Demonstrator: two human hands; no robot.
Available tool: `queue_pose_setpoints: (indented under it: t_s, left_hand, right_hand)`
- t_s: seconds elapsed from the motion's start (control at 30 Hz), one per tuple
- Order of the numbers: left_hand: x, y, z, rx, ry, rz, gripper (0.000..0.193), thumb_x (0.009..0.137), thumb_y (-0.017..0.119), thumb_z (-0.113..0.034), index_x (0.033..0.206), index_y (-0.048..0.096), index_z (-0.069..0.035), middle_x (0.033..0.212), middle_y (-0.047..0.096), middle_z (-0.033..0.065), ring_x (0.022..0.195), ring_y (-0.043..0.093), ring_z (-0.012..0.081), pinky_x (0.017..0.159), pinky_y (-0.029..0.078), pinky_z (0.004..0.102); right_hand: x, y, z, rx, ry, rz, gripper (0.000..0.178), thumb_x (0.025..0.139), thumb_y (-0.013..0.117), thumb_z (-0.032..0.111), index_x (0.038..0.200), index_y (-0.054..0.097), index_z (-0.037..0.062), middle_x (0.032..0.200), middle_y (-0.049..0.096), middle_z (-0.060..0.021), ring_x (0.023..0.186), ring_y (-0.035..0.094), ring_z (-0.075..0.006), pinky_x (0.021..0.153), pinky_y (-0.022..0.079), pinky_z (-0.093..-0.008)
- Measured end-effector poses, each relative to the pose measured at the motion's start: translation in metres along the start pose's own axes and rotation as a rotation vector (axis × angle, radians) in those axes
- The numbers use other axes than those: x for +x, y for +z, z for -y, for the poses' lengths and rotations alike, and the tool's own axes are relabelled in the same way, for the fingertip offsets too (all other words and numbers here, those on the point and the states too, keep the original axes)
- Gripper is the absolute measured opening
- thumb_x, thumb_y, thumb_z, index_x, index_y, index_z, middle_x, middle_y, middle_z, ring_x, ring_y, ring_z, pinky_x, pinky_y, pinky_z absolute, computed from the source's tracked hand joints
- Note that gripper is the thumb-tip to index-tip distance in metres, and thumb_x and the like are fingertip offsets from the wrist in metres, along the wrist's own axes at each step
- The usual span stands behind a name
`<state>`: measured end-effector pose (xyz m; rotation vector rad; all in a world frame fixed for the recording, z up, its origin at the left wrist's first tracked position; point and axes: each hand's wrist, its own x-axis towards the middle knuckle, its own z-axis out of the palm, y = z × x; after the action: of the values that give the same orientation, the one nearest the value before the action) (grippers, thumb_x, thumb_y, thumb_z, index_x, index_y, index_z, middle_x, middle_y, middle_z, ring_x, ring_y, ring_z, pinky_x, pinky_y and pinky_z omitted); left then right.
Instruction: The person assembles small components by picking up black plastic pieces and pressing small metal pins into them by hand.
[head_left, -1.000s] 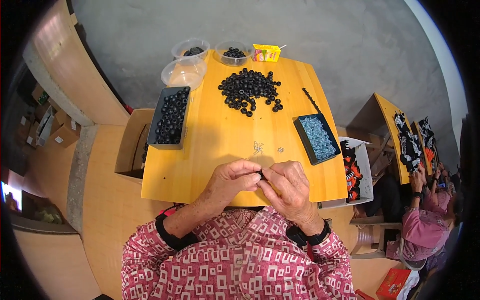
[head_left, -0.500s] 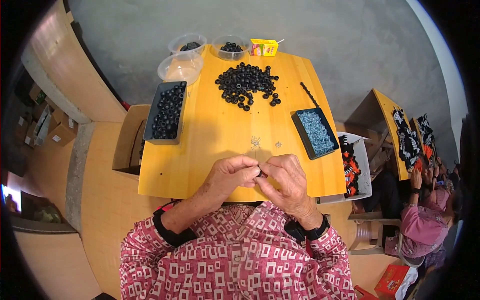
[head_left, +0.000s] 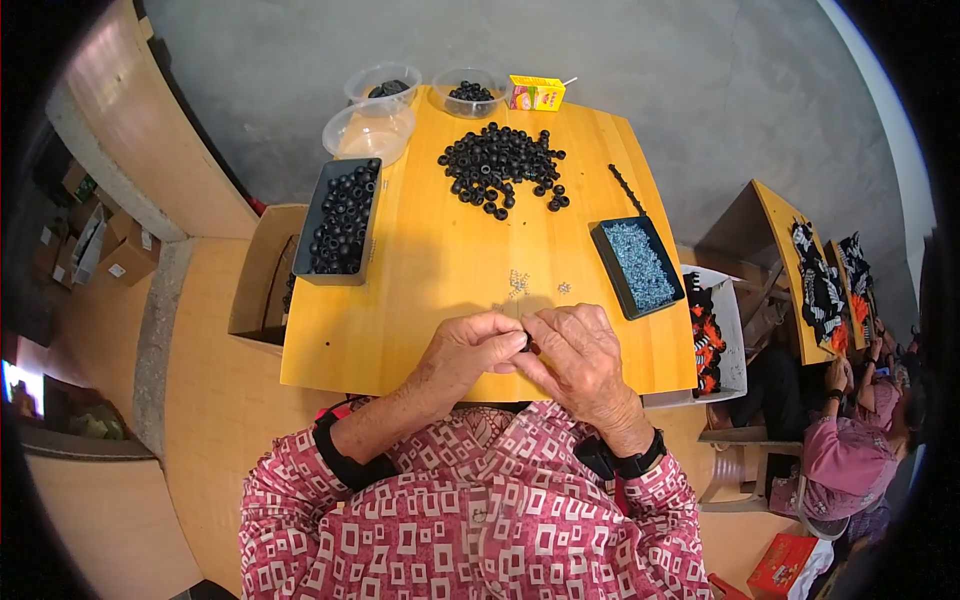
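Observation:
My left hand pinches a small black round piece between thumb and fingers, above the near edge of the wooden table. My right hand meets it there, its fingertips closed at the piece's right side; any smaller part between them is hidden. Just beyond the hands lie a few tiny silvery pieces in loose clusters. Farther back spreads a heap of black round pieces, several with a hole showing. On the right sits a dark tray full of tiny bluish-clear pieces.
At the table's left edge stands a dark bin of black round pieces. Clear plastic bowls and a yellow drink carton line the back. A thin black knobbly rod lies beyond the tray. To the right, a co-worker sits at another table.
The whole view has shifted slightly. My right fingers have moved a little over the black piece, while my left hand keeps its hold.

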<state>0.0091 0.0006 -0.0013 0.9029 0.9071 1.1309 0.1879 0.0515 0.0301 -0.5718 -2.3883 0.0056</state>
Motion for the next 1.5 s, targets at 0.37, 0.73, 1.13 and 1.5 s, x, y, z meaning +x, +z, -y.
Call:
queue_pose_setpoints:
  t_s: [0.37,0.73,1.13,1.5]
  left_hand:
    - [-0.001,-0.003,-0.006,0.016,-0.109,0.065,0.033,0.096,0.056,-0.026,0.111,0.063,0.003,0.101,0.064,0.0062,0.093,0.061,0.0117,0.085,0.051,0.0255]
    - [-0.004,0.001,-0.001,0.157,0.047,0.01,0.027,0.095,0.057,-0.017,0.108,0.064,0.005,0.095,0.067,0.0054,0.085,0.062,0.0096,0.078,0.05,0.0233]
    - [-0.006,0.007,-0.001,0.097,0.031,-0.011,0.025,0.095,0.056,-0.015,0.108,0.064,0.006,0.094,0.068,0.0074,0.087,0.064,0.0107,0.079,0.052,0.0233]
    - [-0.005,0.002,-0.001,0.094,-0.052,-0.019,0.027,0.094,0.06,-0.022,0.106,0.066,0.002,0.092,0.065,0.0029,0.085,0.06,0.0086,0.077,0.05,0.023]
  right_hand:
    - [-0.002,0.001,-0.002,0.017,-0.014,-0.079,0.035,0.07,0.078,0.013,0.099,0.064,-0.0012,0.087,0.061,-0.0097,0.079,0.059,-0.0248,0.07,0.046,-0.0368]
    - [-0.002,-0.013,-0.001,0.122,0.033,0.033,0.032,0.073,0.076,0.009,0.1,0.064,-0.0033,0.084,0.061,-0.0112,0.077,0.059,-0.0263,0.07,0.047,-0.0373]
    - [-0.005,-0.017,-0.004,0.131,0.033,0.06,0.027,0.074,0.075,0.008,0.096,0.064,-0.0023,0.081,0.06,-0.0109,0.075,0.058,-0.0262,0.069,0.047,-0.0367]
    - [-0.008,-0.004,0.005,-0.024,0.006,0.004,0.034,0.071,0.078,0.011,0.098,0.063,-0.0026,0.08,0.058,-0.0091,0.075,0.057,-0.0243,0.067,0.045,-0.0354]
